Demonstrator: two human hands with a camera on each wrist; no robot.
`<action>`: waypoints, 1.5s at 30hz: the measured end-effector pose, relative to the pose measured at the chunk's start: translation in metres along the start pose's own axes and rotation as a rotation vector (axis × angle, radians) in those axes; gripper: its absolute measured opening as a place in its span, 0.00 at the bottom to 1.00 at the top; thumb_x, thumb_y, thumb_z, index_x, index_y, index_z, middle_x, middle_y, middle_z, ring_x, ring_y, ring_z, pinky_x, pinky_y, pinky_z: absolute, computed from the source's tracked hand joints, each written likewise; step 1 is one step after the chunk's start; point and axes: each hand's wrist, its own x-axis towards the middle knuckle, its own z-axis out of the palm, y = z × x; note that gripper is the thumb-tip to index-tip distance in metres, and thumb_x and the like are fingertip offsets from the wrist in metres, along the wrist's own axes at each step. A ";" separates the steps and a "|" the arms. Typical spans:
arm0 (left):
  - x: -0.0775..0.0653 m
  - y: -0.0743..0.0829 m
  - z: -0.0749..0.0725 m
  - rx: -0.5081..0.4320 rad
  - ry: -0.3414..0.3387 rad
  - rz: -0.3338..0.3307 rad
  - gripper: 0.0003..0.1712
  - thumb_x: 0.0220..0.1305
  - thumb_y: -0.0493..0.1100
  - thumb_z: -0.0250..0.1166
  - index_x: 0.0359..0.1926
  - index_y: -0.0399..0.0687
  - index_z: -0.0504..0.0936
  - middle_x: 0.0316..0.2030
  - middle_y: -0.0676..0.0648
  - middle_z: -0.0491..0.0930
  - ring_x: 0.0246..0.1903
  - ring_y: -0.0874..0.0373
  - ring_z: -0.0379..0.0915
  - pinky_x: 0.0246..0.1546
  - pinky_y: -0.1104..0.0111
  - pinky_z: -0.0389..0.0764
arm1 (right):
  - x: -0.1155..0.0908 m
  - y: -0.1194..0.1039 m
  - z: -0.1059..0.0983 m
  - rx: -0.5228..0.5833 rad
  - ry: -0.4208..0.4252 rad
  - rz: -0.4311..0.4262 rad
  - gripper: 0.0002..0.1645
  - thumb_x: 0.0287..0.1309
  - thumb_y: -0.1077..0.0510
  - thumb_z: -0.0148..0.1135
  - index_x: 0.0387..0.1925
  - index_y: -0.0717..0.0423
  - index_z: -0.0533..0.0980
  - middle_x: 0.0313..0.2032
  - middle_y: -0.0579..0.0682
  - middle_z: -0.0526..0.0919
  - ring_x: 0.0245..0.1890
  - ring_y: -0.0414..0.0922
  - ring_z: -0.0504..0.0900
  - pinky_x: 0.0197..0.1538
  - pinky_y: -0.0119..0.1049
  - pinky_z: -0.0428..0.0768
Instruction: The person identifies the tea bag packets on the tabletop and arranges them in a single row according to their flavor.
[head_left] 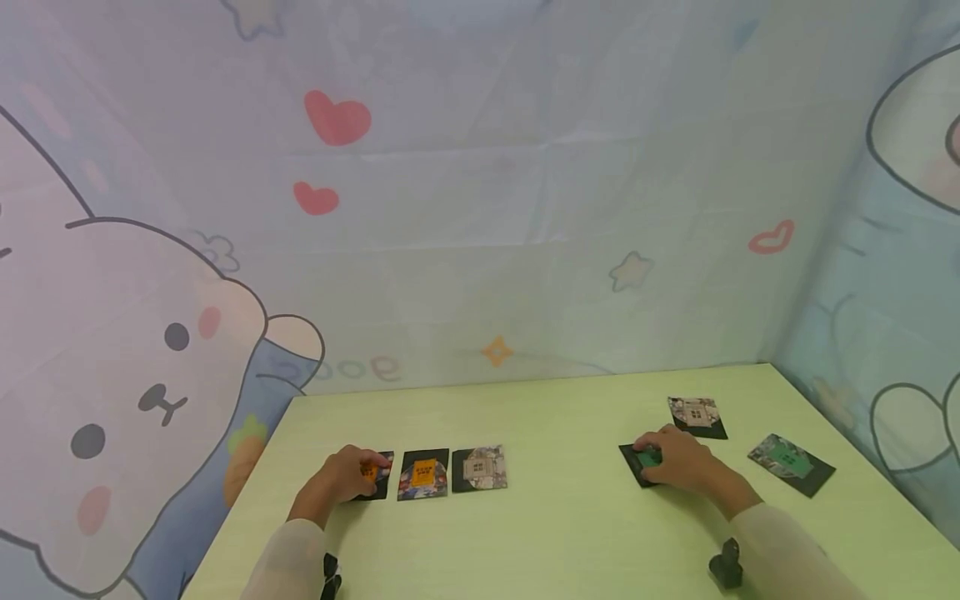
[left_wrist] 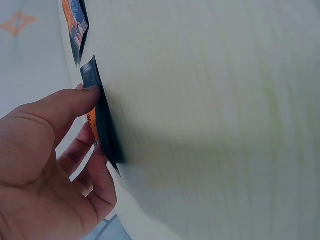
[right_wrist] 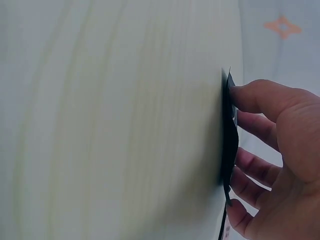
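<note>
On the left of the table, my left hand [head_left: 347, 473] grips a black sachet with an orange label [head_left: 382, 477], thumb at one edge and fingers at the other. In the left wrist view this sachet [left_wrist: 105, 127] stands close to the table, its label partly hidden. To its right lie another orange-labelled sachet [head_left: 423, 475] and a beige-labelled one [head_left: 480, 469]. Farther right, my right hand [head_left: 681, 460] grips a black sachet with a green label [head_left: 633, 467]. The right wrist view shows that sachet [right_wrist: 229, 145] edge-on, at or just above the table.
A beige-labelled sachet [head_left: 697, 417] lies beyond the right hand, and a green-labelled sachet [head_left: 792, 464] to its right. The pale yellow-green table [head_left: 555, 533] ends at a printed cloth backdrop [head_left: 480, 208]. Dark wrist devices [head_left: 726, 565] sit by both sleeves.
</note>
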 end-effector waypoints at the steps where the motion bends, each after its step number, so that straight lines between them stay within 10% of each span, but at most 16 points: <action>1: 0.000 0.000 0.000 -0.002 0.001 0.000 0.24 0.56 0.33 0.73 0.54 0.56 0.87 0.61 0.36 0.75 0.59 0.38 0.72 0.62 0.39 0.73 | 0.002 -0.003 0.002 0.001 -0.001 0.006 0.25 0.54 0.51 0.72 0.54 0.49 0.81 0.53 0.61 0.78 0.45 0.54 0.79 0.41 0.57 0.76; 45: 0.002 0.001 0.001 0.000 -0.003 -0.016 0.24 0.55 0.33 0.73 0.53 0.56 0.87 0.61 0.36 0.77 0.57 0.40 0.73 0.61 0.38 0.73 | 0.045 -0.120 0.061 0.000 0.060 0.012 0.25 0.51 0.51 0.69 0.54 0.45 0.82 0.50 0.56 0.78 0.40 0.50 0.72 0.39 0.49 0.72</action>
